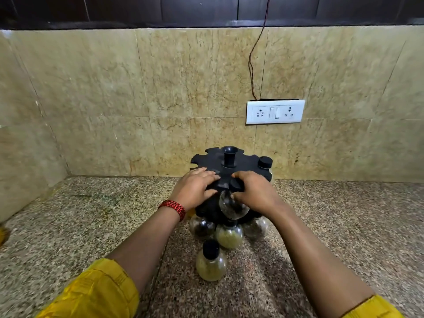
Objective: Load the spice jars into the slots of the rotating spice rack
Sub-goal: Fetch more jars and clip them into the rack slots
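We've got a clear jar [230, 206] at the near edge of the top disc [245, 167]. Its black cap is up at a slot mouth and its round glass belly hangs just below our right hand [254, 191]. That hand's fingers curl over the cap and neck in a firm grip. We reckon it's guiding the neck into the notch, since these slots seem to carry each jar by its collar. Whether the neck is fully seated we cannot tell, because the fingers hide it.

Just left of the grip, our left hand [195, 185] lies flat on the disc, fingers straight, holding nothing. We judge that's a brace: the spice rack [228, 154] spins, so a palm pressed on top stops it turning away from the push.

Beyond the grip, far right, one black cap [265, 162] already sits in a top slot, and the notches round the far rim look empty. Beneath the grip, the lower tier carries a dark jar [202, 227], a pale greenish jar [229, 235] and a second dark jar [255, 228]. Nearer to us than the grip, a loose jar [211, 262] of pale spice stands upright on the granite counter [91, 226], likely next in line. Far behind, a switchboard [275, 112] sits on the tiled wall.
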